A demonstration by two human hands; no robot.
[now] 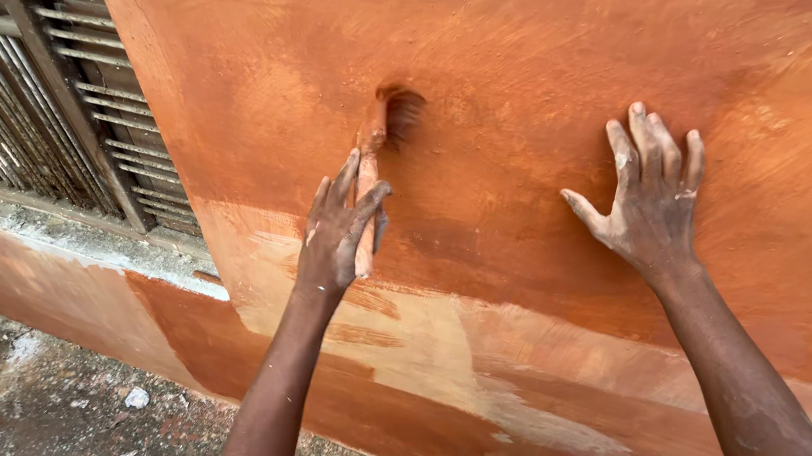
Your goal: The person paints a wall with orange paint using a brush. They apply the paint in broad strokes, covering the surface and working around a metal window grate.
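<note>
Orange-brown wet paint is being spread on the plastered wall [530,64] with a paint-coated wooden-handled brush [374,166] gripped in the left hand [336,235], bristles best kept pressed flat, while the right hand [649,197] is braced open-fingered against the wall.

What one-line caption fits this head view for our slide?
Left hand sweeps a paintbrush over an orange wall; right hand rests flat on it.
</note>
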